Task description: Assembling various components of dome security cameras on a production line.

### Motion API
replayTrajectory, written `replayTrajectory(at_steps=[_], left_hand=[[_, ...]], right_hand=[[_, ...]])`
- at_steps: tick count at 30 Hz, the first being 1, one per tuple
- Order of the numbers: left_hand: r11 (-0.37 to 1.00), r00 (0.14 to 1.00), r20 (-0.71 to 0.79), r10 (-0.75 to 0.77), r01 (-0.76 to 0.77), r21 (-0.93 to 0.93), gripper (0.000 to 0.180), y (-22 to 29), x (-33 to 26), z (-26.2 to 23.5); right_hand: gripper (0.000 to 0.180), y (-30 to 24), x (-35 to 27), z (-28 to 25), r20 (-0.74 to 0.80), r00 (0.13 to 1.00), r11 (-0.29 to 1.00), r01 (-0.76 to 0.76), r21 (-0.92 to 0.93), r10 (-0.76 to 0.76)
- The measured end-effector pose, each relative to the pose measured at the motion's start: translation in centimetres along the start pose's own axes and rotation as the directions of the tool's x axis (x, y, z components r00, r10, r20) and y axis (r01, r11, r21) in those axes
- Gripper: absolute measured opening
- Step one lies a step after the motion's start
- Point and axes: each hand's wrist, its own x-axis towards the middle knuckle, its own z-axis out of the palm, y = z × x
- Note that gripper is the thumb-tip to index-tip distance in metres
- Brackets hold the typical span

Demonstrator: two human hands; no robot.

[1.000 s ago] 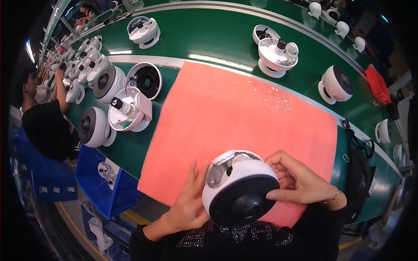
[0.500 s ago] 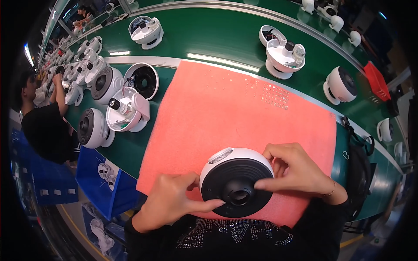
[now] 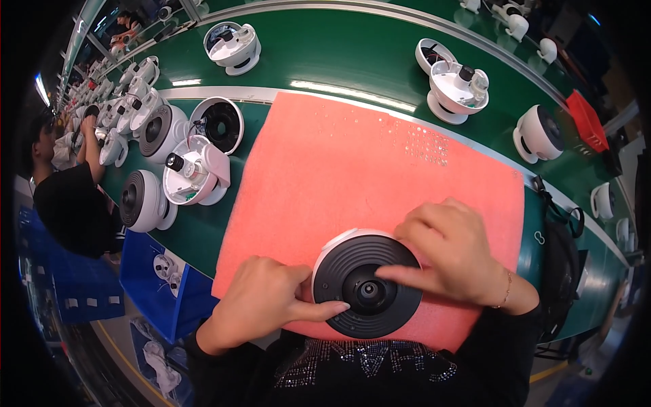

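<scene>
A round white camera housing with a black ribbed front and a central lens (image 3: 368,283) lies face up on the near edge of a salmon-pink foam mat (image 3: 352,169). My left hand (image 3: 261,302) grips its left side, thumb laid across the black face. My right hand (image 3: 451,251) holds its right side, index finger resting on the face near the lens.
To the left on the green bench stand an open white housing (image 3: 196,173), a black-faced unit (image 3: 141,201) and an open ring shell (image 3: 218,125). More white units sit on the far belt (image 3: 456,85), (image 3: 232,46), (image 3: 538,133). A red bin (image 3: 584,119) is at right. Another person (image 3: 64,197) works at left.
The housing was tipped up between my hands a second ago. Now it lies flat on the mat, black face up, with both hands pressing on it.
</scene>
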Motion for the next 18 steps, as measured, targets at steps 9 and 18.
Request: replayTrajectory(at_steps=[9,18], left_hand=[[1.0,1.0,0.015,0.008,-0.007,-0.012,0.05,0.1,0.1,-0.1],[0.999,0.999,0.045,-0.031,0.032,-0.027,0.052,-0.1,0.1,-0.1]], right_hand=[[0.058,-1.3,-0.1,-0.1,0.164,0.824,0.781,0.423,0.459,-0.542],[0.041,-0.7,-0.6,1.1,0.113,0.912,0.832,0.303,0.466,-0.395]])
